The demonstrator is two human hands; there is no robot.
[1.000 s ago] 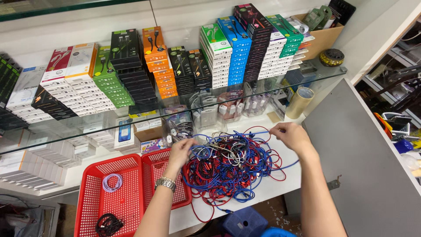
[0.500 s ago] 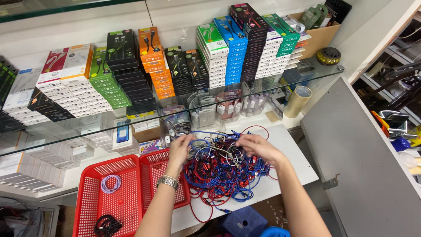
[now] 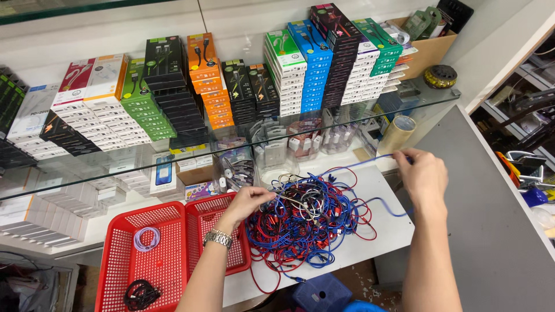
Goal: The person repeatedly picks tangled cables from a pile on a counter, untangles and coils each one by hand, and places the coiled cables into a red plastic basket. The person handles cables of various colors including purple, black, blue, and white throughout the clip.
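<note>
A tangled heap of red, blue and white cables [image 3: 312, 222] lies on the white shelf [image 3: 381, 231]. My left hand [image 3: 250, 202], with a metal watch on the wrist, pinches a strand at the heap's left edge. My right hand [image 3: 424, 173] is raised off to the right and grips one blue cable [image 3: 361, 167], which stretches taut from the heap up to my fingers. Left of the heap stand two red mesh baskets [image 3: 167, 271]; the left one holds a pale coiled cable [image 3: 147, 238] and a black coiled cable [image 3: 140, 293].
A glass shelf [image 3: 404, 104] above carries rows of stacked coloured boxes [image 3: 300, 69] and a cardboard box [image 3: 425, 49]. A tape roll [image 3: 398, 134] and small packets sit under the glass. A grey panel [image 3: 491, 231] runs along the right. A blue object [image 3: 321, 292] sits below.
My right hand went from the far side of the heap into the heap beside my left hand, then swung out to the right, drawing a blue cable taut. My left hand stayed at the heap.
</note>
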